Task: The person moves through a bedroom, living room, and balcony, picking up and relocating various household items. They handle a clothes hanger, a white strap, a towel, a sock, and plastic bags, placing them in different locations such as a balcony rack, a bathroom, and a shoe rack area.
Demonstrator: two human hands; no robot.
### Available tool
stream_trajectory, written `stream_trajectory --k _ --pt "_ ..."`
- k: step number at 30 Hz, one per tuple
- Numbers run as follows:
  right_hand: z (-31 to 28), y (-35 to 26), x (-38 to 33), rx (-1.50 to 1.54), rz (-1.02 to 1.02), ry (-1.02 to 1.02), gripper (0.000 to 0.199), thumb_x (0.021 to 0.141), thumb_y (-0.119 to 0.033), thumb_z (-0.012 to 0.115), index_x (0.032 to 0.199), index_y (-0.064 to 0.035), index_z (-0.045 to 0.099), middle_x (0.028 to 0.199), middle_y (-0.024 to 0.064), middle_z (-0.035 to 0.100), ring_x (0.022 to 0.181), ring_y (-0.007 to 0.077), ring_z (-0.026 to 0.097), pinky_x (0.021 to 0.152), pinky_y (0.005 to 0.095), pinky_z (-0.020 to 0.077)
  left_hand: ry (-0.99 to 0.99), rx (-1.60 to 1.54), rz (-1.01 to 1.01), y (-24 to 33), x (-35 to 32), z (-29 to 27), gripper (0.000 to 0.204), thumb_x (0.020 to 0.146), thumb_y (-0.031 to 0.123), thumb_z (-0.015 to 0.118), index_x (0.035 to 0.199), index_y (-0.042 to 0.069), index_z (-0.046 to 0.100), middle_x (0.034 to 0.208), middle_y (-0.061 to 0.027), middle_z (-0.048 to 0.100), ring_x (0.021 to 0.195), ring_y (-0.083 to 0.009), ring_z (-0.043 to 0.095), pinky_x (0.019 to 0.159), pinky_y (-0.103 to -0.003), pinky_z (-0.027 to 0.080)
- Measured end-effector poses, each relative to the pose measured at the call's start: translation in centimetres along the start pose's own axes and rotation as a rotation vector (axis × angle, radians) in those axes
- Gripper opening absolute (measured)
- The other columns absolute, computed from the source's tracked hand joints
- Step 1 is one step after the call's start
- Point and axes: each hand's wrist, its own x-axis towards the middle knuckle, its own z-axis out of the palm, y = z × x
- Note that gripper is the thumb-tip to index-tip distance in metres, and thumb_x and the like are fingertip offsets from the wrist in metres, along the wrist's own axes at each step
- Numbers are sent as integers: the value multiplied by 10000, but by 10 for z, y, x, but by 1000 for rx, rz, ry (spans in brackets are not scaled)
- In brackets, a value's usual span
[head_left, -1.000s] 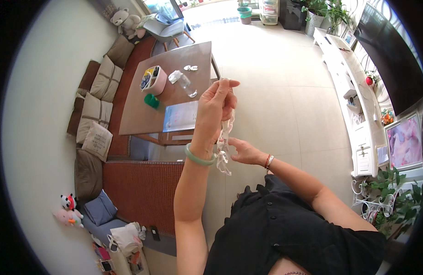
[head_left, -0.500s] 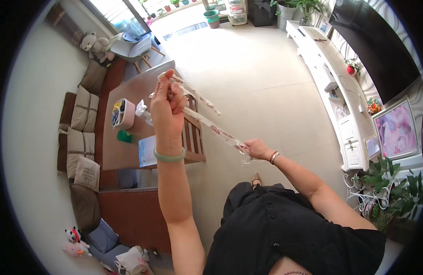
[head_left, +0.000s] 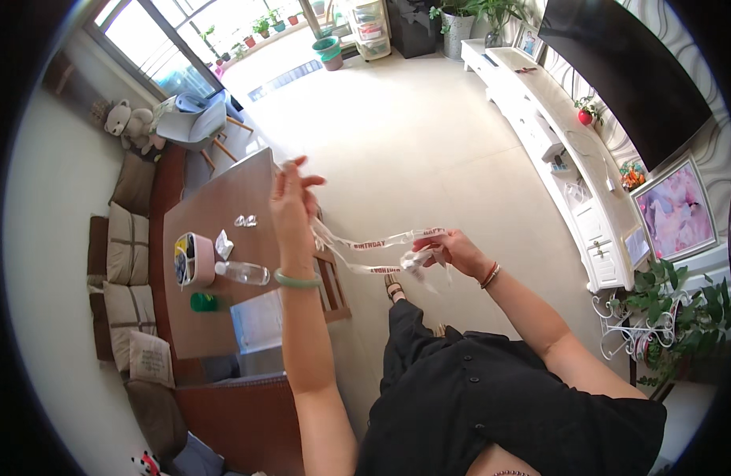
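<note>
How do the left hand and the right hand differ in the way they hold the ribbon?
The left hand is raised high with fingers spread upward, pinching one end of the ribbon; the right hand sits lower and is closed around a bunched part of it. The left wrist wears a green bangle; the right wrist wears thin bracelets. Both grip the same white printed ribbon, stretched between them.

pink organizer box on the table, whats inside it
The pink box has dividers, with dark and yellow small items in its compartments, too small to tell apart. Its far wall hides the bottom. A clear bottle lies beside it, a green lid nearby.
</note>
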Motion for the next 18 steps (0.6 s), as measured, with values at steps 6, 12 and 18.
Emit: stream_trajectory --k 6,12,18 --pt "33 -79 74 175 35 33 379 1029 -211 326 1222 67 496 1106 194 655 992 335 671 563 322 589 -286 231 -335 -74 52 -1 331 985 388 541 1060 85 652 940 -81 729 467 6 469 400 -159 330" --pt "56 -144 140 -623 178 259 421 882 -335 682 1161 -28 613 1131 87 651 783 99 605 529 266 536 -217 169 -121 -77 152 -48 238 1012 267 510 1005 75 652 874 -53 702 526 -31 568 411 -165 304" --pt "-1 -164 171 -824 51 325 506 791 -363 762 1173 -55 639 1169 87 645 836 120 630 642 271 506 71 212 37 -38 249 -104 258 1001 324 529 975 107 667 754 -20 699 423 34 377 378 -150 185"
